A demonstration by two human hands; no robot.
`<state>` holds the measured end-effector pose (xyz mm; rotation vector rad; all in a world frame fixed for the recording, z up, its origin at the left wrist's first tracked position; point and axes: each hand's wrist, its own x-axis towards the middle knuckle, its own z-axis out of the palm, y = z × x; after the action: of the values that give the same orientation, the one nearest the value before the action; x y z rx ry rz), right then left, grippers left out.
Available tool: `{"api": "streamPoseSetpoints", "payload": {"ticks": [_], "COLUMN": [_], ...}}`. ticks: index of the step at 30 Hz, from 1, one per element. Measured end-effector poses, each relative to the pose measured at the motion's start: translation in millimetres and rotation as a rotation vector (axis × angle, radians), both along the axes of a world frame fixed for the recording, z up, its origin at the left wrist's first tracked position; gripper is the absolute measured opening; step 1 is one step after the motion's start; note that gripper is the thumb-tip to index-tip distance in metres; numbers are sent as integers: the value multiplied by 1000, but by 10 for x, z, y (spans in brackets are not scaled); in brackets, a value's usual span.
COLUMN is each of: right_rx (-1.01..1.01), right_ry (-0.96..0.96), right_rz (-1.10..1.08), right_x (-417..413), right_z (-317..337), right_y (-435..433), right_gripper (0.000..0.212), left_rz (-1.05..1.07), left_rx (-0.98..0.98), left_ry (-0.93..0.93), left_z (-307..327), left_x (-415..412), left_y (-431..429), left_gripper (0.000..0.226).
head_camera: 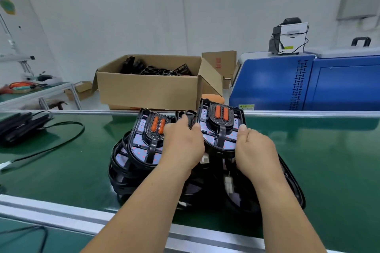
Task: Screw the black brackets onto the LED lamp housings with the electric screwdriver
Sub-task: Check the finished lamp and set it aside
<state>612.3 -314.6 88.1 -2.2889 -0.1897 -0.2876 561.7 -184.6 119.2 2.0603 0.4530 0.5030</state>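
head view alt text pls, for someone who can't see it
A person's left hand and right hand grip a black oval LED lamp housing with orange strips, beside a matching one, atop a pile of black housings on a green belt. Behind: an open cardboard box, a blue machine.

This is a factory assembly line: a long green conveyor belt [61, 150] with aluminium rails carries piled lamp housings [141, 146]. Behind the belt stand a cardboard box [148, 90] heaped with black plastic parts and a blue industrial machine [277, 84]. Beyond the belt's left end is another green-topped bench [41, 90].
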Motion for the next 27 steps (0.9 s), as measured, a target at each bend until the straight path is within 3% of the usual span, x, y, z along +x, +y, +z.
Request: {"api": "streamPoseSetpoints", "payload": {"ticks": [2, 8, 11, 18, 27], "right_rx": [-158, -258, -189, -76, -78], "right_ry": [-11, -66, -51, -188, -434], "right_rz": [-42, -74, -79, -38, 427], "right_x": [14, 41, 70, -44, -714], "right_z": [19, 0, 23, 183, 478], "right_y": [-24, -63, -63, 25, 1187], "right_gripper": [37, 30, 31, 28, 28], "left_rz": [-10, -98, -85, -53, 233], "left_rx": [95, 238, 247, 249, 230], "left_ry": [19, 4, -33, -52, -94], "left_z": [11, 21, 19, 59, 235], "left_x": [-22, -70, -80, -143, -847], "left_y": [-21, -123, -124, -18, 797], "left_gripper": [35, 21, 15, 43, 38]}}
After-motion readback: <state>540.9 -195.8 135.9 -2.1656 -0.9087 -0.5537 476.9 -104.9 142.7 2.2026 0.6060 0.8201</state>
